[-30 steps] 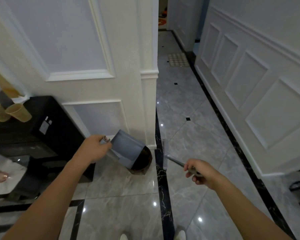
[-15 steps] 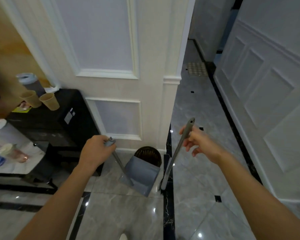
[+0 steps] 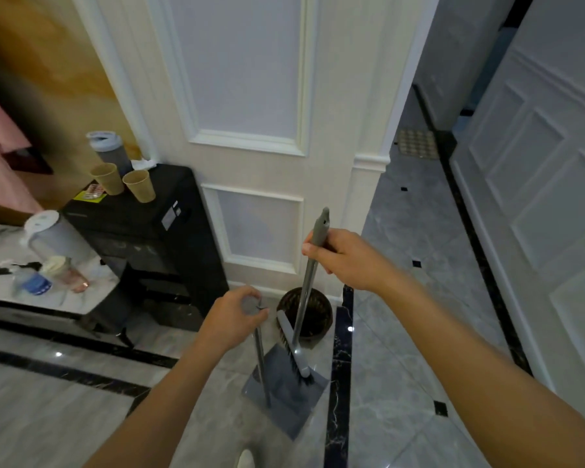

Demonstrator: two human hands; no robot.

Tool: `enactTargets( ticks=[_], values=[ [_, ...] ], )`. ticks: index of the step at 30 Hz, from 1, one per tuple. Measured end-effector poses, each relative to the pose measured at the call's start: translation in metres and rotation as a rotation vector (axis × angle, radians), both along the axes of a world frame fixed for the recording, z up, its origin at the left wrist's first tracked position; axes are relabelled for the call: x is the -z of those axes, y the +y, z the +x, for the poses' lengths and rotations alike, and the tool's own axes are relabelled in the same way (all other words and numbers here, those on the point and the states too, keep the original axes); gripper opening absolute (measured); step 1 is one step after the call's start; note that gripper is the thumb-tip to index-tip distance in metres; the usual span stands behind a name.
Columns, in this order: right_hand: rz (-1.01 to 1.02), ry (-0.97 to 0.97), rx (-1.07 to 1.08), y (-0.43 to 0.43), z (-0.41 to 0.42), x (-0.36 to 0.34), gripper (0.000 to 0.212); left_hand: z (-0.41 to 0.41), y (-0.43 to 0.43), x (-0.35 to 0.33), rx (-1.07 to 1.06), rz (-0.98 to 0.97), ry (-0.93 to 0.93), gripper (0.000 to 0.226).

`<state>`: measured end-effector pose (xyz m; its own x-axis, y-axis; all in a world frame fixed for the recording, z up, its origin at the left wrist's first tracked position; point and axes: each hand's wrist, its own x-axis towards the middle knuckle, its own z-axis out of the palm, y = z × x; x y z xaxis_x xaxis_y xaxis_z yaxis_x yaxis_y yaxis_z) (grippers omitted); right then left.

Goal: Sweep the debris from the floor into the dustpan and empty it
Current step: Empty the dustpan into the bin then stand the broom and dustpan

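Observation:
My left hand (image 3: 232, 317) grips the top of the grey dustpan's long handle. The dustpan (image 3: 282, 391) stands on the marble floor in front of me. My right hand (image 3: 341, 258) holds the grey broom handle (image 3: 309, 275) near its top. The broom stands almost upright, and its brush head (image 3: 293, 346) rests against the dustpan's open mouth. Just behind them, a dark round bin (image 3: 313, 310) sits at the foot of the white pillar. I see no debris on the floor.
A black cabinet (image 3: 139, 231) with two paper cups (image 3: 125, 184) stands to the left against the white panelled pillar (image 3: 257, 130). A marble table (image 3: 31, 278) with bottles is further left. A corridor (image 3: 416, 231) with white panelled walls runs ahead on the right.
The dustpan was tipped over the bin a second ago and has since come down to stand on the floor. My right hand has raised the broom upright and brought its brush to the dustpan.

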<state>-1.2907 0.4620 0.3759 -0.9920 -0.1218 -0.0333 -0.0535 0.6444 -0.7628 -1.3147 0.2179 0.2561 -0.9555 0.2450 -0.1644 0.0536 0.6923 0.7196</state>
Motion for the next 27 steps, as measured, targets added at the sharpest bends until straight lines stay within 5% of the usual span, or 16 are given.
enactTargets(
  ticks=[13, 22, 27],
  values=[
    [-0.171, -0.018, -0.109, -0.031, -0.008, -0.008, 0.028, 0.015, 0.011, 0.015, 0.075, 0.179, -0.151, 0.039],
    [-0.171, -0.03, -0.164, -0.039, -0.011, -0.009, 0.024, 0.016, 0.014, 0.025, 0.078, 0.141, -0.189, 0.026],
    [-0.173, -0.019, -0.115, -0.031, -0.018, -0.004, 0.029, 0.013, 0.011, 0.028, 0.096, 0.079, -0.147, 0.038]
  ],
)
